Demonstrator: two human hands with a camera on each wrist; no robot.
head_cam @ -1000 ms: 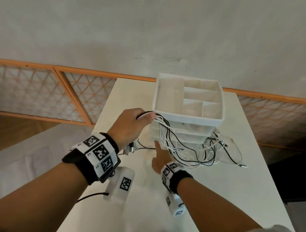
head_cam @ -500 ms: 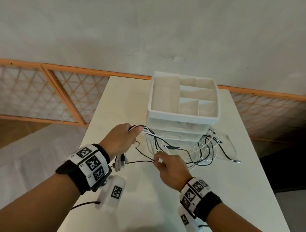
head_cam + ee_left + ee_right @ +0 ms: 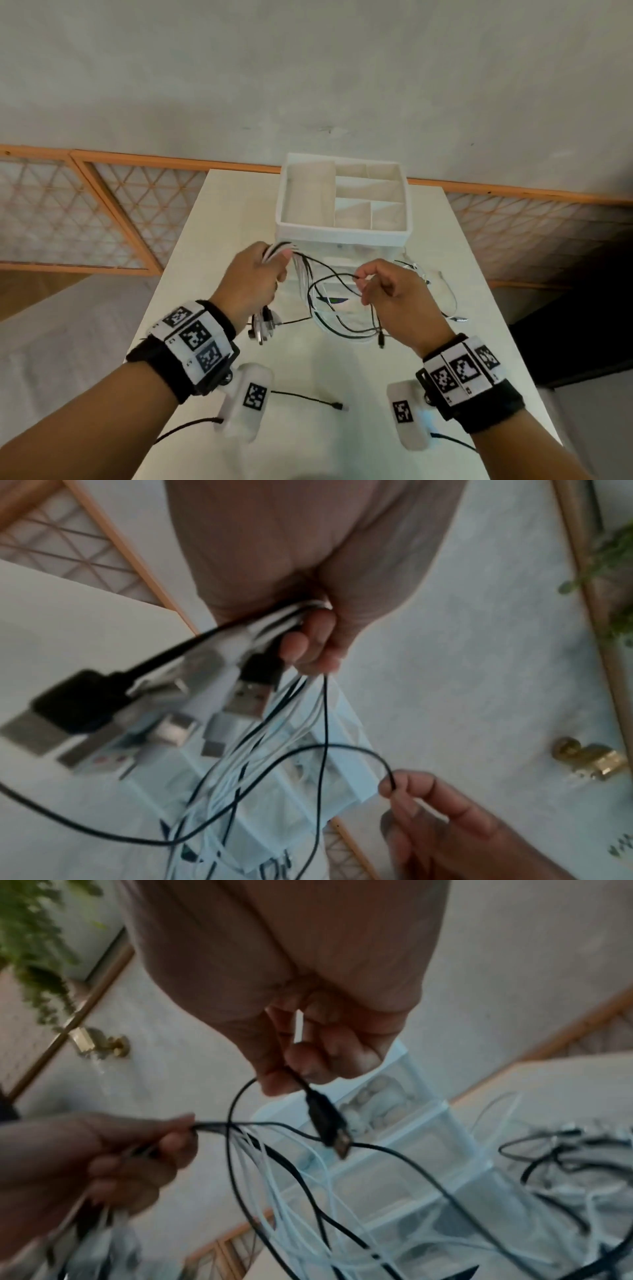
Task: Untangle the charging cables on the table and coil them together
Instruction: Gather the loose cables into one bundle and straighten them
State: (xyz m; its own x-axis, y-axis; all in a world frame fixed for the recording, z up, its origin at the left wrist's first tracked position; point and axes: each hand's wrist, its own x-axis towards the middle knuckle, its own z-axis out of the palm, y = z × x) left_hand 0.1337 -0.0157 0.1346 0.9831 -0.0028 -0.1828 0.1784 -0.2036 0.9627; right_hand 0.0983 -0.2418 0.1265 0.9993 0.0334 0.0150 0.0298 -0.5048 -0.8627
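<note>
Right hand (image 3: 394,294) has risen off the table, now pinching one black cable (image 3: 337,277); left hand (image 3: 251,279) still grips the cable bundle (image 3: 281,248)

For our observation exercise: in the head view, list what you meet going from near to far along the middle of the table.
Loose black cable end → hanging cable loops → white drawer organizer → wall.

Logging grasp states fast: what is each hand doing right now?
Left hand: grips the bundle of cables.
Right hand: pinches one black cable.
</note>
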